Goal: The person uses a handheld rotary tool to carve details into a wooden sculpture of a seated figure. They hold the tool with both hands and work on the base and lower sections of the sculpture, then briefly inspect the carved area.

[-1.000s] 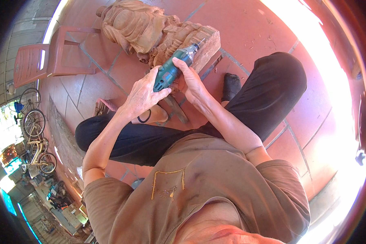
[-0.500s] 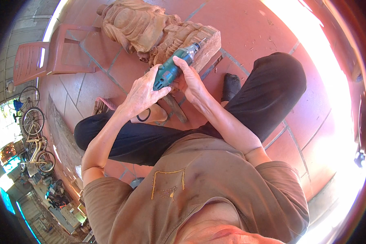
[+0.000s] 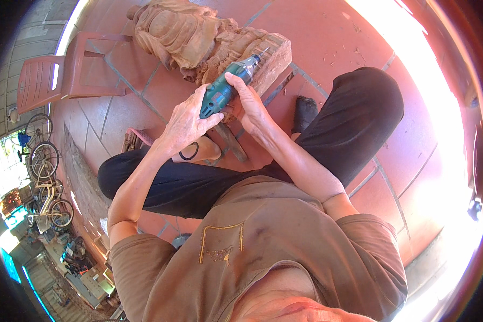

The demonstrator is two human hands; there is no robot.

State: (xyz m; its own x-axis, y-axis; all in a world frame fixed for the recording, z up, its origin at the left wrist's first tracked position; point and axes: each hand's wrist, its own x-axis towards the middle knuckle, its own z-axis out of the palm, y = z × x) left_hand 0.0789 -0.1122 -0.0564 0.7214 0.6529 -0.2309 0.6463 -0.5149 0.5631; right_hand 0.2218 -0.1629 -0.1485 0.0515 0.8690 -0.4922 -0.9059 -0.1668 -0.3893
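Observation:
Both my hands grip a green rotary tool with a grey nose point(image 3: 220, 92). The rear of its body sits in my left hand point(image 3: 187, 119), thumb along the near end. Around its right side wraps my right hand point(image 3: 248, 104), with the thumb lying on top of the casing. A thin bit point(image 3: 264, 51) points up and to the right from the nose, over the base end of a carved wooden figure point(image 3: 177, 32). Whether the bit touches the wood I cannot tell. The figure lies on its side on the floor, its squared base block point(image 3: 276, 59) at the right.
A reddish-brown plastic chair point(image 3: 72, 70) stands to the left on the tiled floor point(image 3: 327, 32). Under the tool is a wooden piece point(image 3: 231, 142). Small wood chips lie at the upper right. Several bicycles point(image 3: 44, 161) and a cluttered bench point(image 3: 83, 268) are at the far left.
The rotary tool and both hands have shifted slightly to the left and up. The carved figure has stayed in place.

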